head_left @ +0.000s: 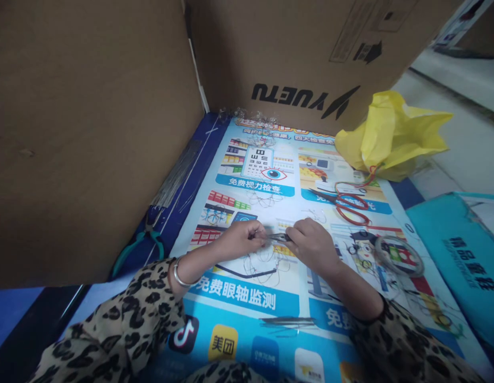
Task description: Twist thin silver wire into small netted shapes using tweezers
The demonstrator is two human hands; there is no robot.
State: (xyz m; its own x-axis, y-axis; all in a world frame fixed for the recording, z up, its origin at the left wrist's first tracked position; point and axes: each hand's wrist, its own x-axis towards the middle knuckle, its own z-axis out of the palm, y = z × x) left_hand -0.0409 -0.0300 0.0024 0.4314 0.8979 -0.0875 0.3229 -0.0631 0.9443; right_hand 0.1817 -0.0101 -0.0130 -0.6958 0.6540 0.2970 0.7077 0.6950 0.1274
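Observation:
Over the middle of a printed poster (270, 213), my two hands meet at a metal tool. My right hand (315, 246) is closed around what look like small pliers (279, 237); their narrow jaws point left and the handles are hidden in my fist. At the jaw tips, the fingers of my left hand (242, 238) pinch together on thin wire, mostly hidden by the fingers. Fine wire loops (260, 261) spread on the poster just below. Nearer to me lies a small bundle of straight dark wires (289, 321).
Red-handled scissors (352, 207) and a wire coil (399, 255) lie right. Behind them sits a yellow bag (390, 135), with a teal box (462, 255) at the edge. Left are teal-handled pliers (139, 244) and straight wires (177, 173). Cardboard walls (91, 133) stand left and behind.

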